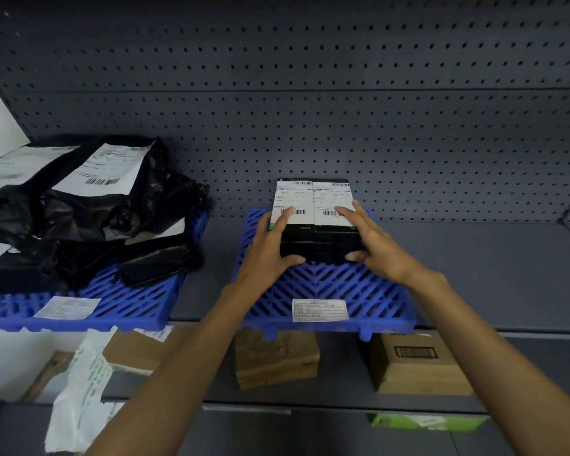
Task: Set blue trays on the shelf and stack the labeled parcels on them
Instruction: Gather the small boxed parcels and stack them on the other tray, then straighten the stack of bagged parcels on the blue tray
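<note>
Two black boxes with white shipping labels (315,205) sit side by side on a blue slatted tray (329,287) on the grey shelf. My left hand (270,248) grips their left side, fingers over the label and thumb on the front face. My right hand (372,245) grips the right side the same way. A second blue tray (125,301) lies to the left, piled with black plastic parcels (79,212) bearing white labels. Each tray carries a white sticker near its front edge.
A dark pegboard wall (310,93) backs the shelf (491,274), which runs bare grey to the right of the tray. On the lower shelf stand brown cardboard boxes (415,363), a worn brown box (277,357) and a white padded mailer (79,390).
</note>
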`<state>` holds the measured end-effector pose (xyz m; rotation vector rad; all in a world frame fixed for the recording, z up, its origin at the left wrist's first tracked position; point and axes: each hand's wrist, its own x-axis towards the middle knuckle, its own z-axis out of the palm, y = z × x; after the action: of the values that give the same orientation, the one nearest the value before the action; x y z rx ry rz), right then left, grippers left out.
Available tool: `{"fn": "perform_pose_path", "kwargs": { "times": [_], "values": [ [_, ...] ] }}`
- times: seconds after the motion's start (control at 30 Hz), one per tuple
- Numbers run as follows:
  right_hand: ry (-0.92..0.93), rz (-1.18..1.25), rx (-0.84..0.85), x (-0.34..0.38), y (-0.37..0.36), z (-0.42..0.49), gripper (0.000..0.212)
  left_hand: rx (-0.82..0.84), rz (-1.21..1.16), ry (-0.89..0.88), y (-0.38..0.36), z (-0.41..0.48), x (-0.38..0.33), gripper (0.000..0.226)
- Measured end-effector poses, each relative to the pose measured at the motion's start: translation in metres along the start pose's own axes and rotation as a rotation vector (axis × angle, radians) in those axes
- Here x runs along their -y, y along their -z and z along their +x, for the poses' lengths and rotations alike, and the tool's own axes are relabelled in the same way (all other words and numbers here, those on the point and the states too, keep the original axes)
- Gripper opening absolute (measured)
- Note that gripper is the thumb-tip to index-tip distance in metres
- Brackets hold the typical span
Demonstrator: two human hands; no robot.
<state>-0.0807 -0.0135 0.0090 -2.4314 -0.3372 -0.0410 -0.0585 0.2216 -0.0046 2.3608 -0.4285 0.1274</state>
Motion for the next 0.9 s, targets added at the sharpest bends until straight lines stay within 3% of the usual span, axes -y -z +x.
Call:
{"fn": "perform_pose_path", "kwargs": {
  "times": [0.17, 0.23, 0.3, 0.4, 0.47, 0.73, 0.9],
  "values": [
    [-0.057, -0.118, 0.177, 0.014, 0.027, -0.003, 0.093, 0.151, 0.061, -0.006, 0.022, -0.007, -0.008, 0.089],
    [-0.05, -0.146, 0.203, 0.029, 0.042, -0.003, 0.097, 0.129, 0.141, -0.032, 0.043, -0.015, -0.011, 0.081],
    [-0.025, -0.211, 0.135, 0.052, 0.052, 0.002, 0.092, 0.017, 0.264, -0.096, 0.068, -0.023, -0.016, 0.075],
    [0.14, -0.263, -0.042, 0.102, 0.047, 0.017, 0.058, -0.212, 0.478, -0.255, 0.11, -0.034, -0.023, 0.069],
    [0.247, -0.23, -0.073, 0.14, 0.03, 0.031, 0.046, -0.317, 0.578, -0.294, 0.14, -0.042, -0.021, 0.065],
    [0.502, -0.354, -0.159, 0.269, -0.055, 0.081, 0.05, -0.501, 0.815, -0.098, 0.254, -0.095, 0.034, 0.051],
    [0.582, -0.306, -0.048, 0.312, -0.103, 0.104, 0.06, -0.542, 0.894, 0.081, 0.302, -0.124, 0.077, 0.051]
  ]
}}
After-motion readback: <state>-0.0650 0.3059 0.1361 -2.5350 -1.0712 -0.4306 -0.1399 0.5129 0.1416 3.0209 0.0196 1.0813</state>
